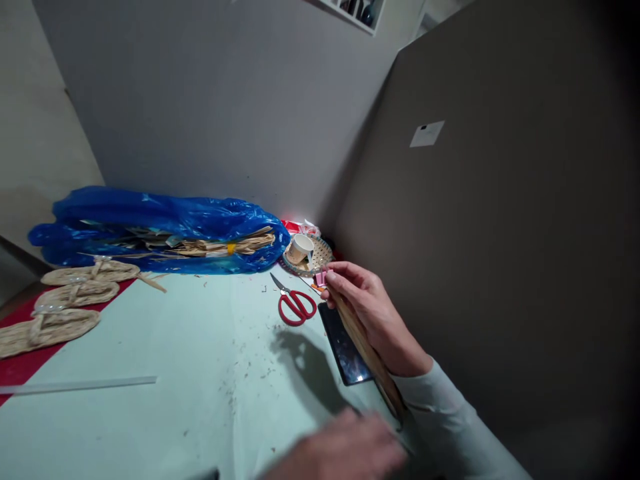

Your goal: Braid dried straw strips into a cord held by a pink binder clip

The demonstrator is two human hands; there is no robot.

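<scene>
My right hand (pixel 373 310) pinches a pink binder clip (pixel 323 277) between thumb and fingers. From the clip, a bundle of long tan fibre strips (pixel 367 343) runs down beneath the hand toward the forearm. Low in the picture, my left hand (pixel 345 447) is smeared by motion, and its fingers cannot be made out. Under the bundle lies a dark phone or tablet (pixel 345 350), partly covered. Red-handled scissors (pixel 296 305) rest on the table to the left of my right hand, blades slightly apart.
A blue plastic bag (pixel 165 210) with dried strips (pixel 250 243) lies along the wall. Beside it a woven basket (pixel 323 250) holds a mug (pixel 301 248). Several woven sandals (pixel 65 327) sit on red material at left, near a pale flat strip (pixel 85 385). Grey panels stand behind and at right.
</scene>
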